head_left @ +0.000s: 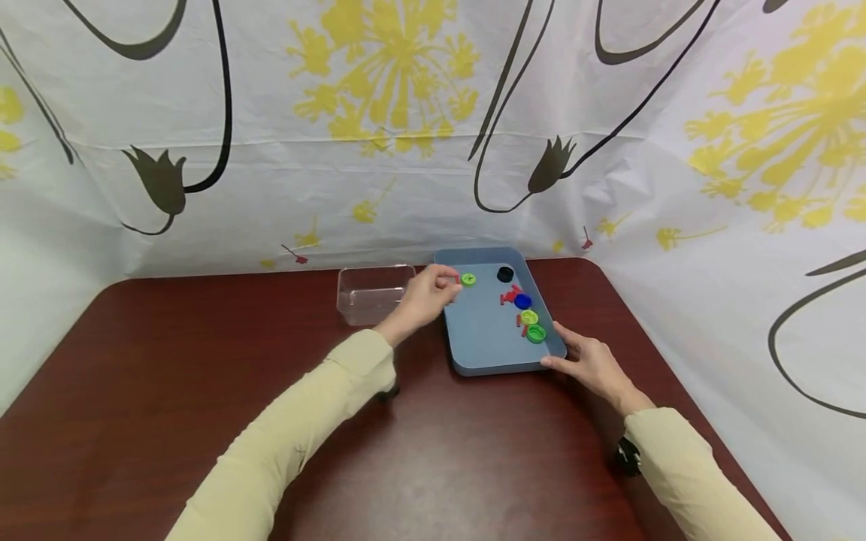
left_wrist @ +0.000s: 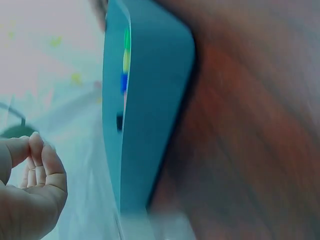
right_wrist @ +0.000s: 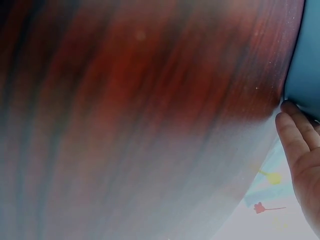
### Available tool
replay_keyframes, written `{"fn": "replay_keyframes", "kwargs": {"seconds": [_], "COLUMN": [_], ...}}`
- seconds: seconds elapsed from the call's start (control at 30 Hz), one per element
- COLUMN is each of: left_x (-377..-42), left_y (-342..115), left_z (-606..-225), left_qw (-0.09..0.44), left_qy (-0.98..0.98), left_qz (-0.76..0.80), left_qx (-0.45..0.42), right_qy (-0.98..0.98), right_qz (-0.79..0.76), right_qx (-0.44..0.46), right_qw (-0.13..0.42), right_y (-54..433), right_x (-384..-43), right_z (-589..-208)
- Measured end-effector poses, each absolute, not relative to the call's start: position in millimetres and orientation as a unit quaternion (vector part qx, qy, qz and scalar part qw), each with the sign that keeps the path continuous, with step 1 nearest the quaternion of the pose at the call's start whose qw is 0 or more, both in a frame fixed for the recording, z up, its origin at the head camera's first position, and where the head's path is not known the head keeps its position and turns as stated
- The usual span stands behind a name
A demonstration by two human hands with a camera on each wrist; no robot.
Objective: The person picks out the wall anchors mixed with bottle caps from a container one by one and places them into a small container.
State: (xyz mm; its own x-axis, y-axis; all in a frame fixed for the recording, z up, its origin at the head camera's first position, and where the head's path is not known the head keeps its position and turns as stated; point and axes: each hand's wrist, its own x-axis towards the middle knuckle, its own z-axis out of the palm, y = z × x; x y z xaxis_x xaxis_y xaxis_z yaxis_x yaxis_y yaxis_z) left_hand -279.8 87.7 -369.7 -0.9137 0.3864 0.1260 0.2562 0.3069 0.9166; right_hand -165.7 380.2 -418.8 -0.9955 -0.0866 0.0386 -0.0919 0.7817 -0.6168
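A blue-grey tray (head_left: 483,330) lies on the table with small plastic pieces in it. My left hand (head_left: 428,297) is over its far left side, pinching a small red piece (head_left: 457,279) between thumb and fingertips. In the left wrist view that piece is not visible. Close to those fingertips lies a light green round piece (head_left: 469,279). My right hand (head_left: 590,364) holds the near right corner of the tray, thumb at the near wall and fingers at the right wall. Along the tray's right side are black (head_left: 505,274), blue (head_left: 522,301), yellow-green (head_left: 529,317) and green (head_left: 536,333) round pieces.
Several small red pieces (head_left: 510,296) lie among the round ones. A clear plastic box (head_left: 365,297) stands left of the tray, behind the left forearm. The dark red-brown table (head_left: 169,391) meets a patterned white cloth (head_left: 271,180) at the back and right.
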Motion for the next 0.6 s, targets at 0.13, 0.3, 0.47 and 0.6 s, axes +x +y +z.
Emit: {"fn": "replay_keyframes", "kwargs": {"seconds": [0.13, 0.3, 0.47, 0.6], "left_x": [-291, -301, -308, -310], "left_y": [60, 33, 19, 14], "left_z": [-372, -378, -384, -387], "left_qw": [0.033, 0.027, 0.017, 0.019], "left_qy": [0.814, 0.838, 0.850, 0.861], "left_qz": [0.554, 0.527, 0.512, 0.496], "left_qx": [0.172, 0.138, 0.120, 0.110], "right_qy": [-0.944, -0.943, -0.942, -0.942], "right_qz": [0.327, 0.329, 0.333, 0.332], "right_qx": [0.045, 0.044, 0.044, 0.044], "right_qw": [0.004, 0.006, 0.008, 0.008], "right_y": [380, 381, 380, 379], "right_x": [-165, -164, -164, -165], "right_z": [-418, -418, -419, -420]}}
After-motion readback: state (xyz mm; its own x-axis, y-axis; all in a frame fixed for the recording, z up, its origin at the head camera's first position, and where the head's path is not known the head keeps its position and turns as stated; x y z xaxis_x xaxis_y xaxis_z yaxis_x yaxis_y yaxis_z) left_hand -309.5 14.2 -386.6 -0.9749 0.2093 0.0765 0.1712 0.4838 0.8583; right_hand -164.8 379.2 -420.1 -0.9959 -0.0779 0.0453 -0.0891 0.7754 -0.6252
